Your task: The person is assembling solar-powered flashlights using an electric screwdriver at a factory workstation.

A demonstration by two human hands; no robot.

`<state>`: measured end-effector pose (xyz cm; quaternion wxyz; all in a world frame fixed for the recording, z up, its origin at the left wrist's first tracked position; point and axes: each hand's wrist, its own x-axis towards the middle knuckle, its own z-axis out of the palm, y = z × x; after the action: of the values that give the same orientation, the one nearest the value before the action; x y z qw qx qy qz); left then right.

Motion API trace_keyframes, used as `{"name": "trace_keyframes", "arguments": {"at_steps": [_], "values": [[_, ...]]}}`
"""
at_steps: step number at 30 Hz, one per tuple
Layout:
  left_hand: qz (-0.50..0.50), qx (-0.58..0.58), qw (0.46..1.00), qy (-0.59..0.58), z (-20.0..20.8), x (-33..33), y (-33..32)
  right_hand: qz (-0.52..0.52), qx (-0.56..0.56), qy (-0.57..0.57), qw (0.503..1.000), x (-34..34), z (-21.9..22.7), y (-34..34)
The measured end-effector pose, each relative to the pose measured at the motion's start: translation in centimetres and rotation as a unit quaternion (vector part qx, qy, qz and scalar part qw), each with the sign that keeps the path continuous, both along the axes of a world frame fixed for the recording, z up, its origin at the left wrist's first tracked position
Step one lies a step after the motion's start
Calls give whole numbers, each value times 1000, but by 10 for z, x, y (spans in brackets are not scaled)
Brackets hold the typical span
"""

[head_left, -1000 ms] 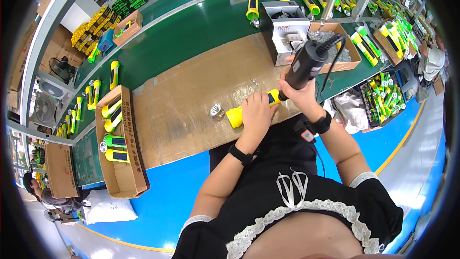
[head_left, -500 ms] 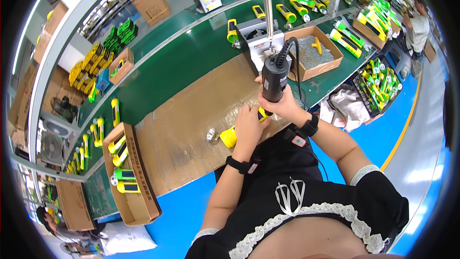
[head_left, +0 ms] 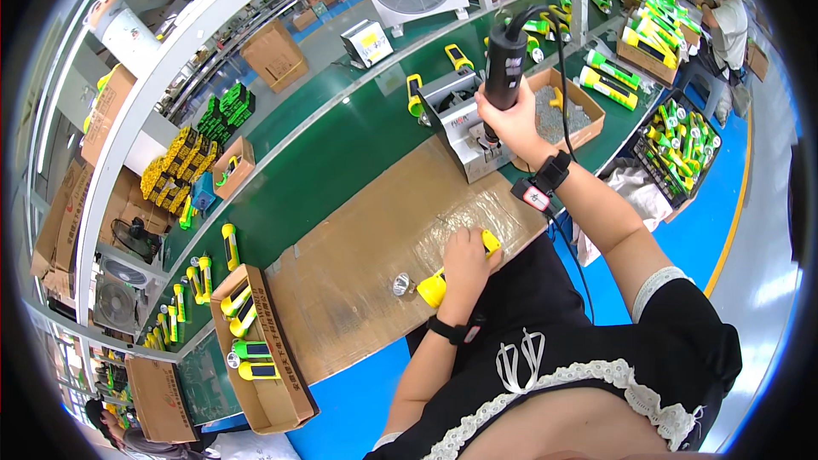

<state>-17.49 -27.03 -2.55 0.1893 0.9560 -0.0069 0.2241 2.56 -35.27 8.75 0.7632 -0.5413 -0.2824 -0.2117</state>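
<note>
My right hand (head_left: 516,124) is wrapped round a black electric screwdriver (head_left: 504,72), held upright with its cable looping off the top. The tool's lower tip reaches down to the front of a grey metal box-shaped machine (head_left: 464,132), probably a screw feeder. My left hand (head_left: 469,266) grips a yellow flashlight (head_left: 432,290) lying on the brown cardboard sheet (head_left: 358,264); the fingers cover its middle. A silvery reflector lamp piece (head_left: 403,284) lies by its wide end, and I cannot tell whether the two are joined.
An open carton (head_left: 588,129) with small metal pieces and a yellow part stands right of the machine. At the left, a long carton (head_left: 274,405) holds several flashlights. A black crate (head_left: 673,149) of green and yellow flashlights sits at the right. A co-worker (head_left: 728,25) sits far right.
My right hand has lifted the screwdriver off the flashlight and carried it up and away to the machine. My left hand keeps the flashlight. The whole view has shifted slightly.
</note>
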Motion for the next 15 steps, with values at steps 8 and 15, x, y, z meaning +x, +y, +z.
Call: {"name": "trace_keyframes", "arguments": {"at_steps": [8,15], "values": [[10,2,1000,-21,-1,-9,-5,36,-79,15,996,15,-7,14],[7,-45,999,-24,0,-5,-1,218,-42,84,971,-29,-8,-10]]}}
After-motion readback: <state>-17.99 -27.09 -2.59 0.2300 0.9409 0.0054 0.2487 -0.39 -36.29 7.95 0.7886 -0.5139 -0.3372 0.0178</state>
